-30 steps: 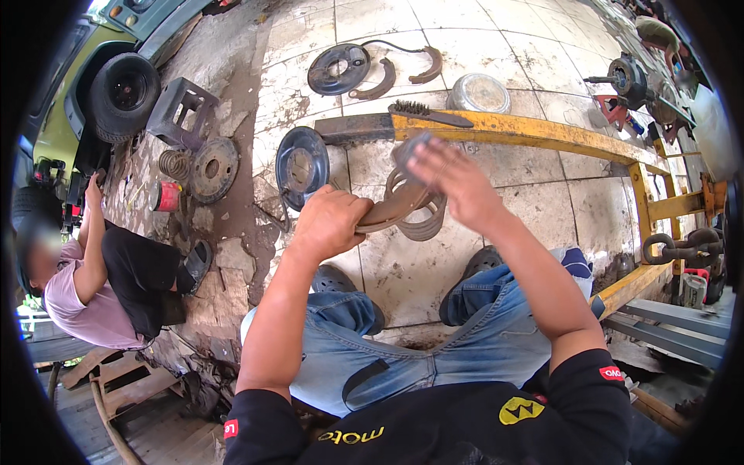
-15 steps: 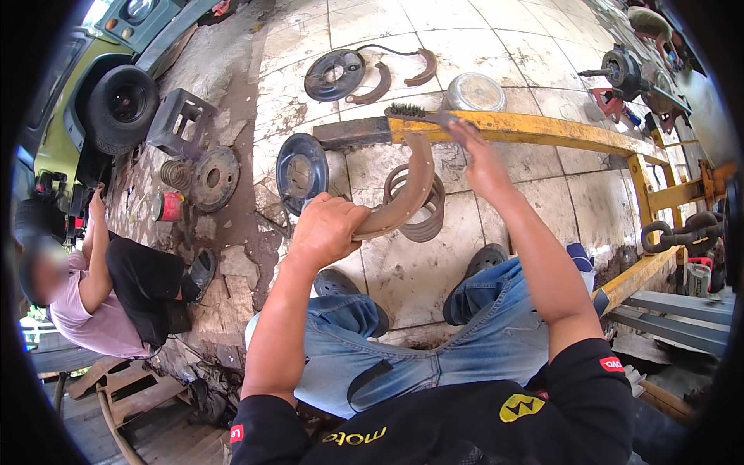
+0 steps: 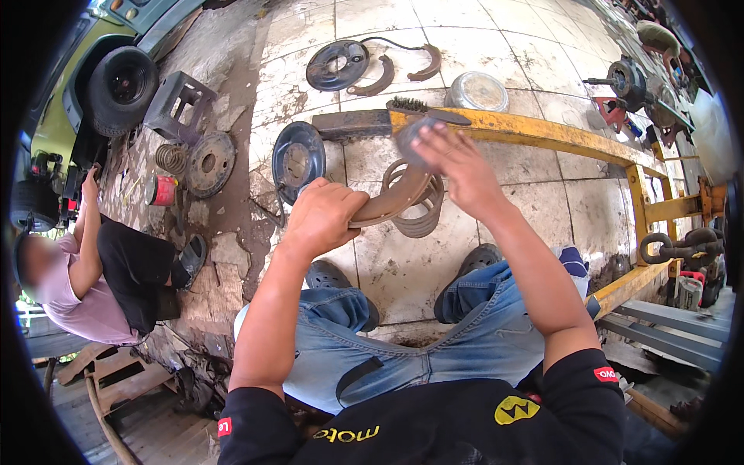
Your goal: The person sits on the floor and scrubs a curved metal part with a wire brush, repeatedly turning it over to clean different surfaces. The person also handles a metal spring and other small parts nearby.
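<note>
My left hand (image 3: 324,219) is closed round the lower end of a curved brown brake shoe (image 3: 391,203), which rises to the right. My right hand (image 3: 463,167) presses a grey sheet, seemingly sandpaper (image 3: 416,144), over the shoe's upper end, hiding that end. Fingers lie along the sheet, slightly blurred. Behind it, a wire brush (image 3: 426,110) with dark bristles rests on the yellow beam (image 3: 542,128). A rusty coil spring (image 3: 422,221) stands on the tiles under the shoe. A dark backing plate (image 3: 298,163) leans at the beam's left end.
Farther off lie another backing plate (image 3: 337,65), two loose brake shoes (image 3: 375,77) and a round metal drum (image 3: 477,93). At left, a person (image 3: 85,287) crouches near a wheel (image 3: 122,89), a crate (image 3: 180,107) and a red can (image 3: 161,190). Heavy chain links (image 3: 682,245) hang right.
My right hand has moved slightly left and down, bringing the grey sheet into plain view over the shoe's upper end. The left hand keeps its hold; the shoe sits a little lower.
</note>
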### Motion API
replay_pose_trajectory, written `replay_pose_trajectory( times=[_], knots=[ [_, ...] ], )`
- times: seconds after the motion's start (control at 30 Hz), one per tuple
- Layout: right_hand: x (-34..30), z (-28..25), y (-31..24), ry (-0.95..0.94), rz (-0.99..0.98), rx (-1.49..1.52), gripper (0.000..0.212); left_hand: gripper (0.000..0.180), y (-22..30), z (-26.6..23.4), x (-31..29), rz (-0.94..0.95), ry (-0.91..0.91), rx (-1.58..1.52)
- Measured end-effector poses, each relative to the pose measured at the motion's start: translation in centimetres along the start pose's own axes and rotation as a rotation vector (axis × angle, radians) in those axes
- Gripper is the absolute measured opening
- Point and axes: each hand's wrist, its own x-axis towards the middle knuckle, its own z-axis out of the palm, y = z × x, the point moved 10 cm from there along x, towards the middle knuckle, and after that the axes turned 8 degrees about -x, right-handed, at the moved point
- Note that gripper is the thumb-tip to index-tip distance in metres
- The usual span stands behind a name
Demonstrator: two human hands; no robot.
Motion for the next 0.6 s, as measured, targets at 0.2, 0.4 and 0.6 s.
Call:
replay_pose_trajectory(
  times=[0.2,0.4,0.6],
  knots=[
    [-1.8,3.3,8.5,-0.185,0.707,0.731,0.058,0.036,0.1,-0.4,-0.4,-0.063,-0.004,-0.010],
    [-1.7,2.5,6.2,-0.031,0.867,1.794,0.040,0.031,-0.5,-1.1,-0.1,-0.156,0.056,-0.071],
    [-0.7,0.4,5.2,-0.045,0.743,1.977,0.038,0.038,-0.5,-1.6,-0.2,-0.195,0.130,-0.206]
  ],
)
